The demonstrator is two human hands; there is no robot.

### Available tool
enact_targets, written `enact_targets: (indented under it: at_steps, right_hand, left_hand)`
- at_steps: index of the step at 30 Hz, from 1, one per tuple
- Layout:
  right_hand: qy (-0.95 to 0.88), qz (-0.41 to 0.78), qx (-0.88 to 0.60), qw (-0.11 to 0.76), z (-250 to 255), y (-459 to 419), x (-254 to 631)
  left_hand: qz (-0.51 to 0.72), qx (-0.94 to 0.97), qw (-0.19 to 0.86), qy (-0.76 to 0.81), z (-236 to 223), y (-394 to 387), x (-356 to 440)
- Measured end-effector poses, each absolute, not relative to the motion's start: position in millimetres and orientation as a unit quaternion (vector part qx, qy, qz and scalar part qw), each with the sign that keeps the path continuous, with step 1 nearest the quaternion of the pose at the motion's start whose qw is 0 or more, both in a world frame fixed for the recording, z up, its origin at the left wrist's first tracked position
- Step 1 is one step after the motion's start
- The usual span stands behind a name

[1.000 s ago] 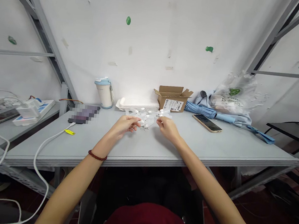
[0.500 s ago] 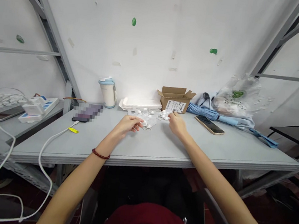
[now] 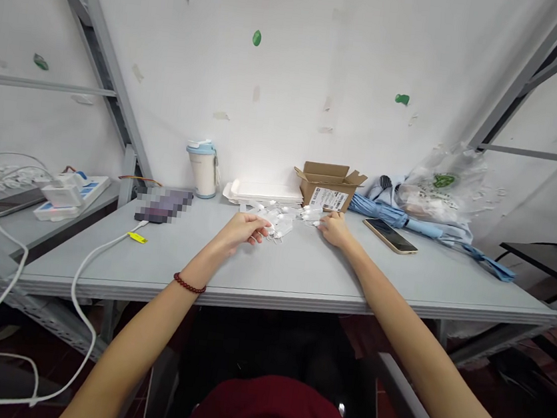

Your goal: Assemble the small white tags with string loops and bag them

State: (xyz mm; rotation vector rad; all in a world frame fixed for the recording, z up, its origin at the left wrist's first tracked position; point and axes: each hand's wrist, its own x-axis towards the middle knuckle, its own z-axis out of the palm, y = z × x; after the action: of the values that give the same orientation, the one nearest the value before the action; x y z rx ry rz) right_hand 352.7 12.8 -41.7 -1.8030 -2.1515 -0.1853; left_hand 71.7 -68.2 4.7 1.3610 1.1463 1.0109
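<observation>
A loose pile of small clear and white plastic pieces, some with thin loops, lies on the grey table. Their exact kind is too small to tell. My left hand, a red bead bracelet on its wrist, is at the pile's left edge with thumb and forefinger pinched together. What sits in that pinch, if anything, I cannot make out. To the right, my right hand has curled fingers at a smaller cluster of the same white pieces, apart from the main pile. Its fingertips are partly hidden.
Behind the pile are stacked white trays and an open cardboard box. A tumbler and a blurred phone with a cable stand left. Rightward lie another phone, a blue umbrella and a plastic bag.
My right hand has moved right, away from the left hand, and a small cluster of white pieces now lies apart from the pile. My left hand has barely moved. The neighbour's hand has left view.
</observation>
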Motion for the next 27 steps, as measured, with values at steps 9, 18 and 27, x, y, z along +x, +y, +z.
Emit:
enact_targets:
  at_steps: [9, 18, 27]
  right_hand:
    - [-0.786, -0.055, -0.557, 0.264, -28.0, -26.7, 324.1]
    - [-0.839, -0.04, -0.426, 0.337, -34.3, -55.7, 299.7]
    - [-0.834, 0.0, -0.381, 0.4, -28.9, -55.9, 297.3]
  left_hand:
    - [0.403, 0.587, 0.512, 0.48, 4.9, -70.7, 72.4]
    - [0.371, 0.617, 0.503, 0.478, 3.8, -69.9, 73.1]
    - [0.375, 0.617, 0.489, 0.489, 2.7, -69.6, 74.5]
